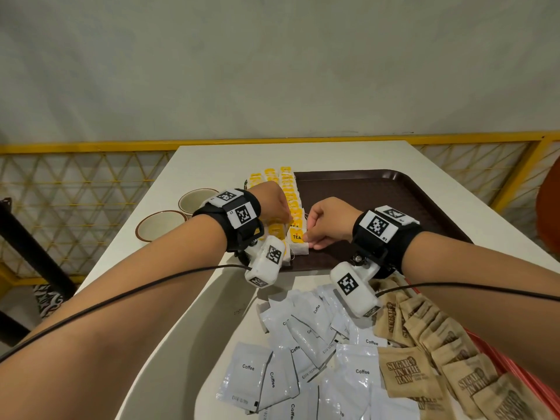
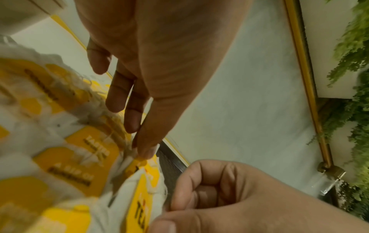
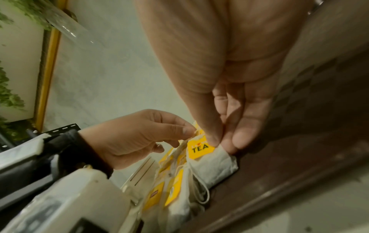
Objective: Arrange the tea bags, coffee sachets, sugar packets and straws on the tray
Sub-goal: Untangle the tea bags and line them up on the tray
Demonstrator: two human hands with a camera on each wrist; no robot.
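A row of tea bags [image 1: 289, 192] with yellow tags runs along the left edge of the brown tray [image 1: 378, 201]. At the near end of that row, my right hand [image 1: 307, 237] pinches the nearest tea bag [image 3: 215, 162] between thumb and fingers, just by its yellow TEA tag [image 3: 199, 149]. My left hand [image 1: 289, 221] pinches the paper edge and string of the neighbouring tea bag [image 2: 127, 159]; its other fingers [image 2: 117, 94] hang loosely. More tea bags [image 3: 171, 189] lie heaped beside the tray under my left wrist. No straws are clearly visible.
White coffee sachets [image 1: 303, 359] and brown sugar packets [image 1: 439, 353] lie loose on the near table. Two cream cups [image 1: 157, 224] stand left of the tray. A red edge [image 1: 515, 368] shows at the lower right, an orange seat [image 1: 548, 213] further right.
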